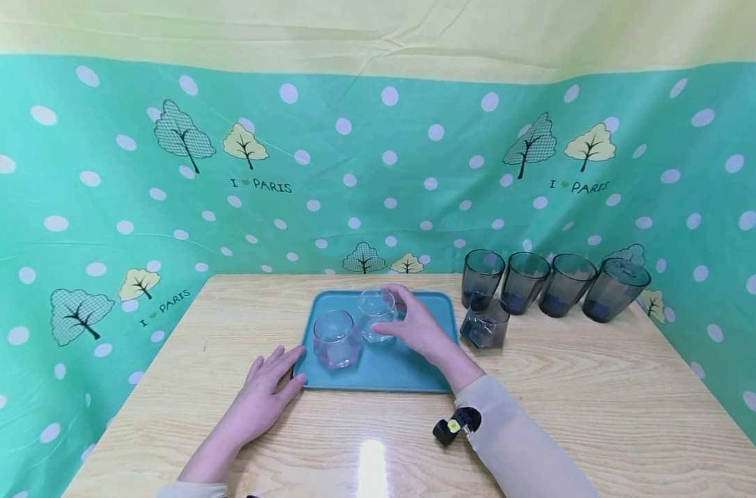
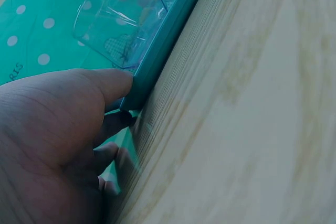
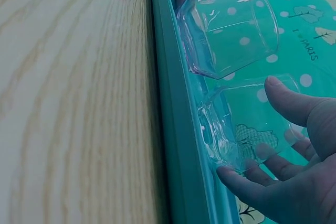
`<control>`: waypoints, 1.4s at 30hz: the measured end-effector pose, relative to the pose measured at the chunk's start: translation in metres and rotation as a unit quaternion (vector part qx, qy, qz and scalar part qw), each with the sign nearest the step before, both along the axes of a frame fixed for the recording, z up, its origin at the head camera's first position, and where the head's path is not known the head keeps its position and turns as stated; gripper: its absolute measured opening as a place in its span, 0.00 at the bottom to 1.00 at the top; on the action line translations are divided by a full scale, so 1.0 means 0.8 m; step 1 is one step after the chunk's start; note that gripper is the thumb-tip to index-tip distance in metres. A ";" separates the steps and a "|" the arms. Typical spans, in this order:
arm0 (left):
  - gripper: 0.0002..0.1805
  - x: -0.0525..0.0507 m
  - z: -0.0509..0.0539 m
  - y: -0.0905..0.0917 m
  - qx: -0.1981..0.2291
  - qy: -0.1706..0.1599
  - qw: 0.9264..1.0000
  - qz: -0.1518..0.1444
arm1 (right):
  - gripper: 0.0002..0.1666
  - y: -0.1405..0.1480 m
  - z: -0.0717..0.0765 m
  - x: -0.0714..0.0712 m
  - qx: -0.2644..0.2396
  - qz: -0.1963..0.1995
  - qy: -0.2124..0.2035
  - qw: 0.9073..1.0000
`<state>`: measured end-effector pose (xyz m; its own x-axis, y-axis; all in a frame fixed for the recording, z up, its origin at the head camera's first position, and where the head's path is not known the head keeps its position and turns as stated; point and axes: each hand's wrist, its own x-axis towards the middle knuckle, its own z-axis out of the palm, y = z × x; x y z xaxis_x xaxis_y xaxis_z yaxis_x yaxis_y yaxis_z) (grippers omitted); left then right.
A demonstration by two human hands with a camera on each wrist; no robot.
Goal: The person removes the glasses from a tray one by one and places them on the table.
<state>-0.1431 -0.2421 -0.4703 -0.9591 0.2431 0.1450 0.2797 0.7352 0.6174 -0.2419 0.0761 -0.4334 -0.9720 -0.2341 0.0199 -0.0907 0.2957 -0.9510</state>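
On a blue tray (image 1: 409, 373) stand two short clear glasses with faceted bases. My right hand (image 1: 418, 328) holds the right-hand clear glass (image 1: 373, 321) from its right side. In the right wrist view the thumb lies by its rim, and the other fingers show through and below the glass. To its left stands the pink-tinted clear glass (image 1: 337, 342), upright and untouched. My left hand (image 1: 268, 387) touches the tray's front left corner with fairly straight fingers. In the left wrist view its thumb (image 2: 118, 83) rests against the tray rim (image 2: 157, 51).
Right of the tray is a short grey glass (image 1: 486, 328). Behind it, several tall grey tumblers (image 1: 527, 283) stand in a row along the back right of the wooden table (image 1: 577, 415). A green dotted cloth (image 1: 353, 159) hangs behind and at both sides.
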 end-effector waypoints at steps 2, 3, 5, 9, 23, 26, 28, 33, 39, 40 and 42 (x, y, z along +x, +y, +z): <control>0.30 0.000 0.000 0.000 0.001 -0.001 1.000 0.000 | 0.47 0.000 0.001 0.000 0.001 0.000 -0.001 1.000; 0.30 0.000 0.000 0.000 0.001 -0.001 1.000 -0.001 | 0.47 0.001 0.001 0.001 0.001 0.000 0.000 1.000; 0.30 0.001 0.000 0.000 0.001 -0.002 1.000 0.000 | 0.47 0.001 0.003 0.001 0.002 0.000 -0.002 1.000; 0.31 0.001 0.001 -0.001 0.003 -0.005 1.000 0.000 | 0.48 0.001 0.003 0.000 0.003 0.003 -0.004 1.000; 0.31 0.002 0.001 -0.002 0.005 -0.005 1.000 0.001 | 0.48 0.001 0.003 0.000 0.012 0.007 0.003 1.000; 0.31 0.002 0.001 -0.002 0.005 -0.006 1.000 0.001 | 0.49 0.001 0.003 0.001 0.019 0.006 0.001 1.000; 0.31 0.002 0.001 -0.002 0.006 -0.006 1.000 0.001 | 0.49 0.001 0.004 0.001 0.020 0.004 0.000 1.000; 0.31 0.001 0.000 -0.002 0.009 -0.005 1.000 0.000 | 0.47 0.001 0.004 0.002 0.015 -0.001 -0.003 1.000; 0.31 0.001 0.000 -0.001 0.008 -0.002 1.000 0.000 | 0.47 0.003 0.004 0.002 0.011 0.000 0.000 1.000; 0.31 0.001 -0.001 -0.001 0.008 -0.001 1.000 0.000 | 0.47 0.003 0.005 0.002 0.010 -0.001 0.002 1.000; 0.30 0.001 -0.001 -0.001 0.007 0.000 1.000 0.000 | 0.47 0.004 0.008 0.003 0.009 -0.004 0.005 1.000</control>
<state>-0.1426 -0.2426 -0.4709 -0.9595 0.2401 0.1476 0.2785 0.7264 0.6283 -0.2394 0.0795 -0.4273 -0.9736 -0.2267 0.0249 -0.0970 0.3129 -0.9448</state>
